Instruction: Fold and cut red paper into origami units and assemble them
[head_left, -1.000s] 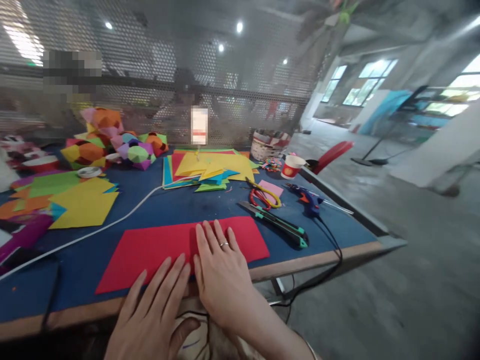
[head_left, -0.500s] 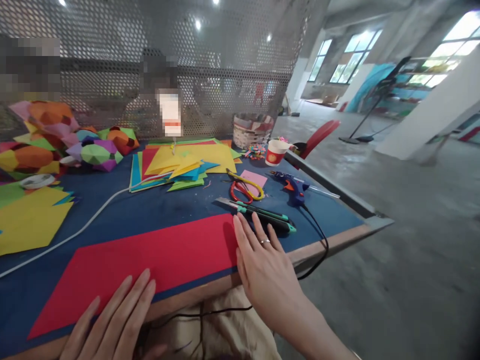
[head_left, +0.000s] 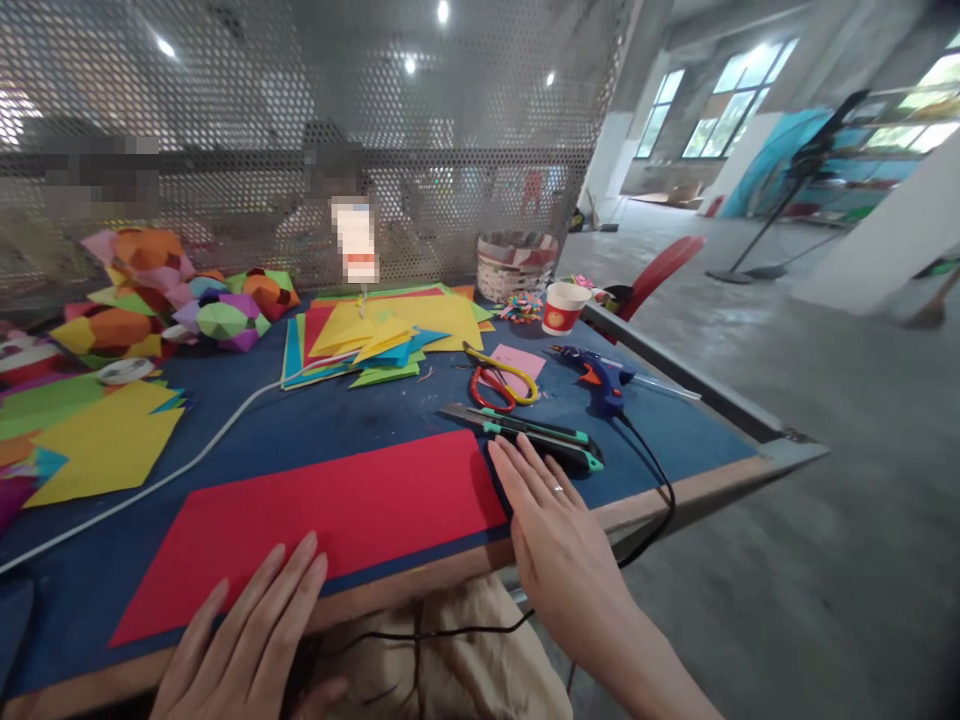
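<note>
A red sheet of paper [head_left: 337, 510] lies flat along the front edge of the blue-topped table [head_left: 352, 410]. On its near edge rests my left hand [head_left: 251, 625], fingers stretched out and holding nothing. My right hand [head_left: 559, 525] is just beyond the sheet's right end, its fingers extended on the tabletop and a ring on one of them. Right by those fingertips is a black and green utility knife [head_left: 536, 438] with its blade out. Behind the knife, scissors [head_left: 502, 385] with red and yellow handles lie partly over a pink paper square [head_left: 521, 362].
A blue glue gun [head_left: 604, 378] lies at the right, its black cord over the table edge. Farther back are stacked coloured paper [head_left: 420, 322], a paper cup [head_left: 564, 308] and a woven basket [head_left: 516, 268]. Folded paper balls [head_left: 229, 318] and a white cable [head_left: 217, 435] occupy the left.
My right hand has shifted slightly right, off the end of the red paper, which it touched before. My left hand stays on the near edge. The whole view has swung a little left.
</note>
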